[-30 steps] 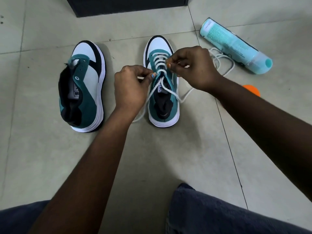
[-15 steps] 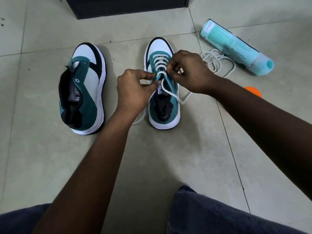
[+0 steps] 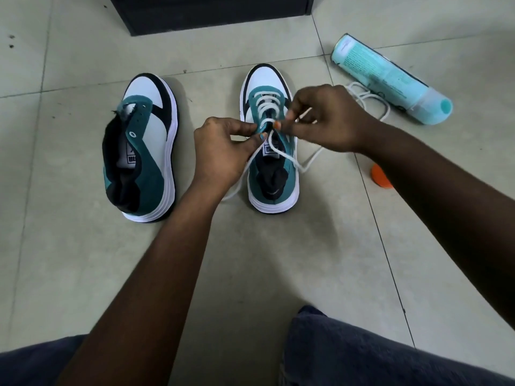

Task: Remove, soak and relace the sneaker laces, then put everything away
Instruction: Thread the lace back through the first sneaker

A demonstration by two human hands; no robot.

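Pale grey floor tiles (image 3: 250, 274) all round, dark cabinet base (image 3: 211, 12) at the far edge. Two teal, white and black suede sneakers stand toes away from me. The one on my left, the unlaced sneaker (image 3: 145, 151), has bare eyelets. The laced sneaker (image 3: 271, 151) sits between my hands, white cord lace (image 3: 266, 107) crossed through its lower rows.

Handling, as I judge it: lace is soft, limp, light, won't hold a shape; best taken close to the tip, where it is stiff enough to steer into an eyelet. Shoe is light too and may skid on tile unless steadied.

Left hand (image 3: 220, 151): thumb and forefinger curled tight, pinching the teal eyelet flap beside an open eyelet. Right hand (image 3: 323, 118): fingertips pinched on the lace's free run just beside that flap; slack trails off behind my wrist.

Second loose white lace (image 3: 370, 98) lies coiled against a pale turquoise bottle (image 3: 390, 82) on its side. Orange round object (image 3: 380, 176) near my right forearm, partly hidden.
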